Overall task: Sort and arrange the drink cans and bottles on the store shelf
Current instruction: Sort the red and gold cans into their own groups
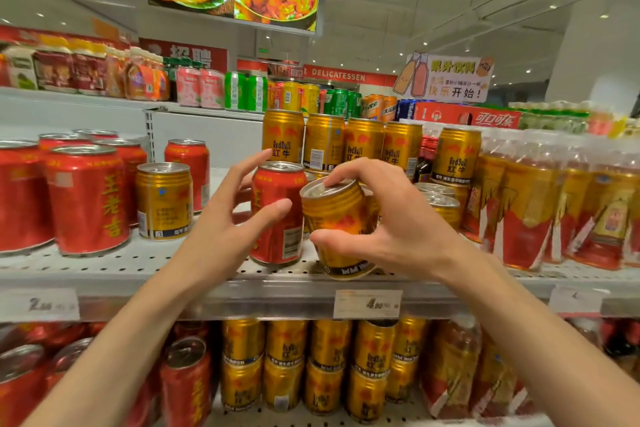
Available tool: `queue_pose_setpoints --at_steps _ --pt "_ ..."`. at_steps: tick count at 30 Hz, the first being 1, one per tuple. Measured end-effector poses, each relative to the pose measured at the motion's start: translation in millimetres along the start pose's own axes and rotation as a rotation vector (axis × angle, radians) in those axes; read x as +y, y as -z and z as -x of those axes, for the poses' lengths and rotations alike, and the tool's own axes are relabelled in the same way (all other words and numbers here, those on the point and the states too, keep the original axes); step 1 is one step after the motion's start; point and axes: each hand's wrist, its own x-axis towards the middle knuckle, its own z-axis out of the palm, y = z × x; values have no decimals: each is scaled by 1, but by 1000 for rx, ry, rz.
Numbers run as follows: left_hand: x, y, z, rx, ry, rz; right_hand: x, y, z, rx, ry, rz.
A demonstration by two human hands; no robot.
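Note:
My right hand (391, 218) grips a gold Red Bull can (337, 218), thumb low on its side and fingers over its top rim; the can tilts to the left above the shelf front. My left hand (230, 218) is spread wide next to a red herbal-tea can (277, 208) standing upright on the white perforated shelf (194, 263), thumb tip touching its side, fingers behind it. A lone gold can (163, 199) stands among red cans (86, 198) at the left. Stacked gold cans (363, 146) fill the back right.
Shrink-wrapped bottle packs (540, 204) stand on the shelf's right end. Price tags (367, 303) line the shelf edge. The lower shelf holds gold cans (311, 364) and red cans (183, 385). Mixed drinks (242, 90) sit on the top shelf.

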Motion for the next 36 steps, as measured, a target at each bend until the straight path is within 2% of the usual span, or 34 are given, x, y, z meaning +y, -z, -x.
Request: queue_pose_setpoints --at_steps 7,14,21,31,36 --pt "-1 -1 2 24 3 -9 17 -1 -3 -110 -76 149" --pt "-5 0 1 21 -1 -11 14 3 -7 -137 -57 562" --pt "-5 -2 0 31 -4 -6 12 17 1 -299 -110 563" --pt "-3 -3 1 32 12 -11 20 0 1 -202 -77 701" --pt "-2 -4 1 41 22 -16 21 -1 8 -116 -43 642"
